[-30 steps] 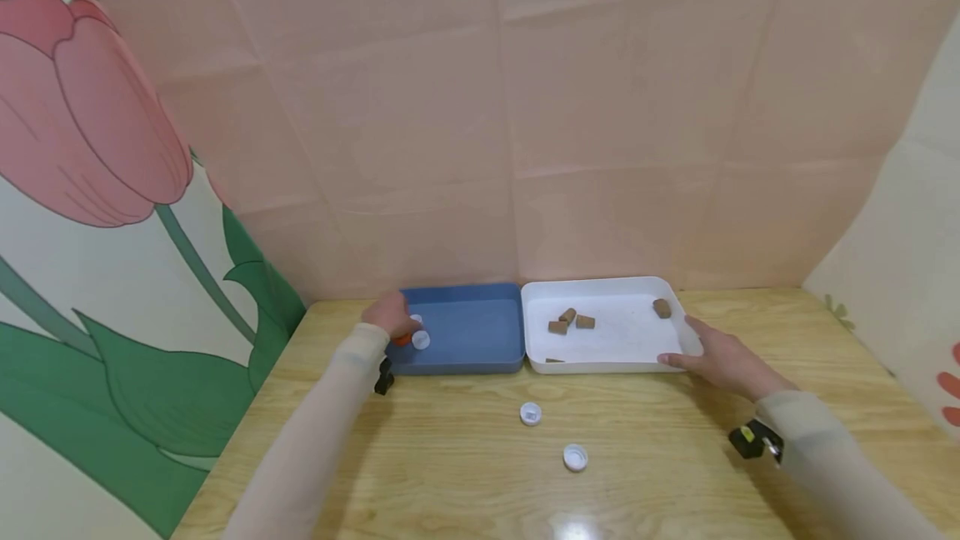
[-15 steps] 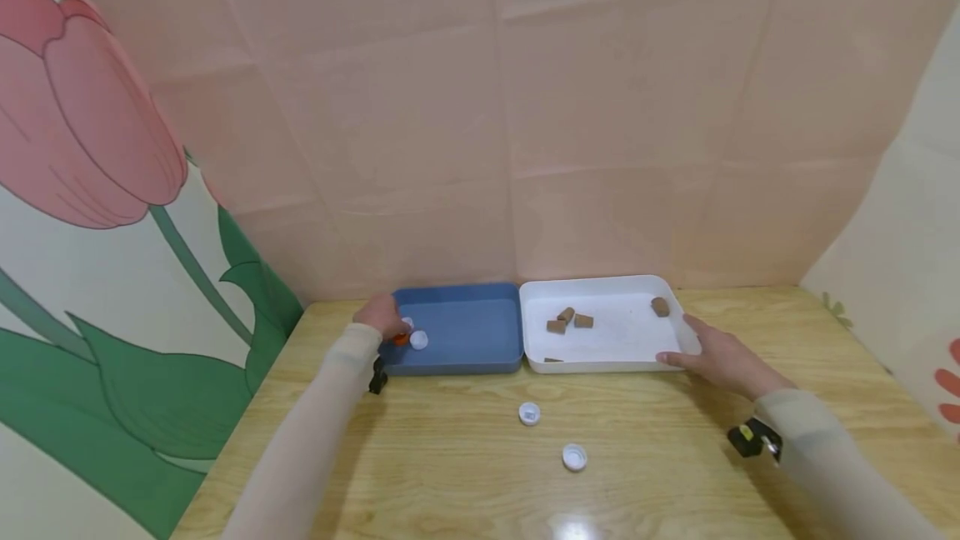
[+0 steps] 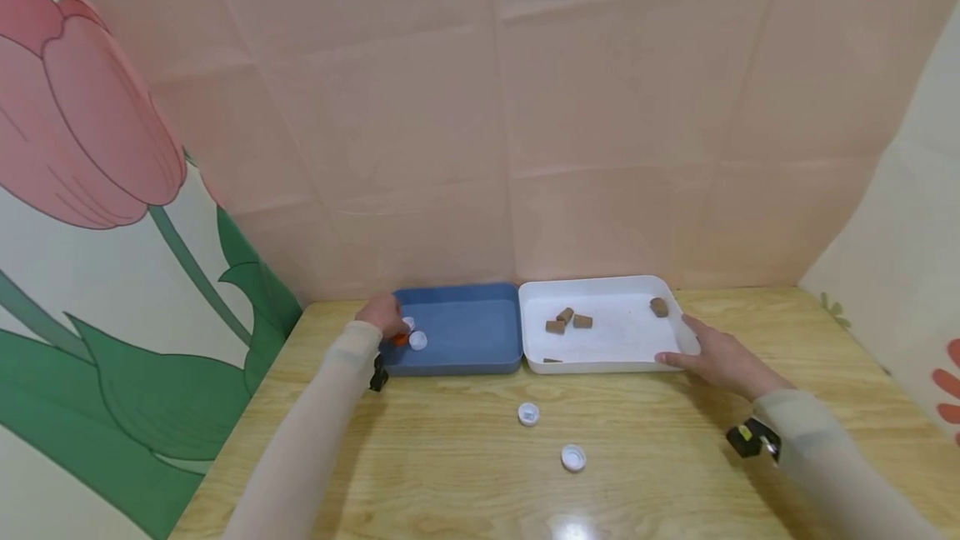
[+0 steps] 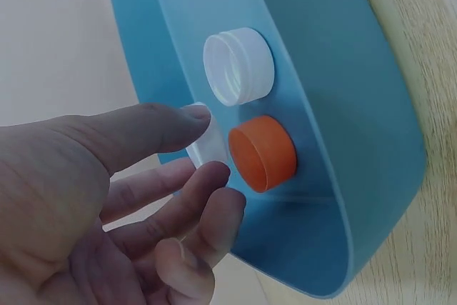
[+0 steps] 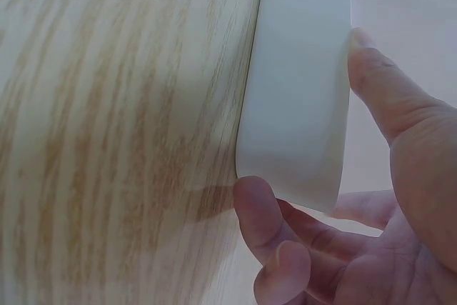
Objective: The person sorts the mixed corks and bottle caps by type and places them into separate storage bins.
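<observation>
My left hand (image 3: 382, 315) reaches into the left end of the blue tray (image 3: 480, 369). In the left wrist view its thumb and fingers pinch a white bottle cap (image 4: 208, 137), partly hidden by the fingertips. Beside that cap are an orange bottle cap (image 4: 264, 153) and a second white bottle cap (image 4: 240, 67), both in the tray. My right hand (image 3: 723, 357) holds the near right corner of the white tray (image 3: 600, 367). Its thumb lies along the front wall; the fingers go round the end, as the right wrist view shows.
Several brown corks (image 3: 582, 321) lie in the white tray, one cork (image 3: 658, 307) apart at its right end. Two white bottle caps, a farther cap (image 3: 528, 414) and a nearer cap (image 3: 573, 457), lie on the wooden table (image 3: 465, 473). A pinkish cloth (image 3: 420, 123) hangs behind.
My left hand has shifted slightly left inside the blue tray, and the white bottle cap at its fingertips has moved with it. My right hand stays at the white tray's corner.
</observation>
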Motion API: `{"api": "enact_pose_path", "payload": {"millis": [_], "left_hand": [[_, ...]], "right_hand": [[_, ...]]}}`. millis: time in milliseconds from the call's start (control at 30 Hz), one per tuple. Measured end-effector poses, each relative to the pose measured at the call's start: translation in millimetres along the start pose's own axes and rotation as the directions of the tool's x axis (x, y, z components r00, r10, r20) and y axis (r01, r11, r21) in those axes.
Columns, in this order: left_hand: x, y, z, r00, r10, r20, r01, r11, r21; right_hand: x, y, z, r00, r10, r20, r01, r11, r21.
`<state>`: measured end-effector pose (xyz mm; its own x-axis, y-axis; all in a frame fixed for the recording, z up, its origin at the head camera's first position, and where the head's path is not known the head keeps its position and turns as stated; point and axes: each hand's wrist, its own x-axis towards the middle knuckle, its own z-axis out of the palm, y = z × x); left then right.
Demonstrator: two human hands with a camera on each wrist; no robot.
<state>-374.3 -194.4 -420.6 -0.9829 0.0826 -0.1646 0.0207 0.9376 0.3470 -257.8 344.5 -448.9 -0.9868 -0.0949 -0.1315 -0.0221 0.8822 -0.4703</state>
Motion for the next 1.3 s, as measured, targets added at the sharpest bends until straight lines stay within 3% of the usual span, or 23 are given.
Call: {"api": "enact_pose_path", "payload": {"millis": [367,600,1000,1300], "left_hand": [[0.9,1.6,1.8,0.999,0.046,0.019,-0.045,0.997,-0.056],[-1.0,3.3,0.2,0.999,0.037,0.036,-0.034,0.996,-0.086],[-1.0,8.1,-1.5,0.999,0.014,0.046,-0.011,0.999,-0.052],[-8.6,10.9,-5.0,0.999,0.034,0.037,-0.032,0.998,-0.045]], "right_hand": [[0.6,0,-1,1.000,0.001,0.006,-0.001,1.000,-0.004],[-0.3,-2,-3,1.000,0.018,0.021,-0.018,1.000,0.008],[0.0,-1,-1,1.000,0.013,0.014,-0.013,1.000,-0.008],[-0.6,0,-1,1.000,0.004,0.010,-0.004,1.000,0.001]]}}
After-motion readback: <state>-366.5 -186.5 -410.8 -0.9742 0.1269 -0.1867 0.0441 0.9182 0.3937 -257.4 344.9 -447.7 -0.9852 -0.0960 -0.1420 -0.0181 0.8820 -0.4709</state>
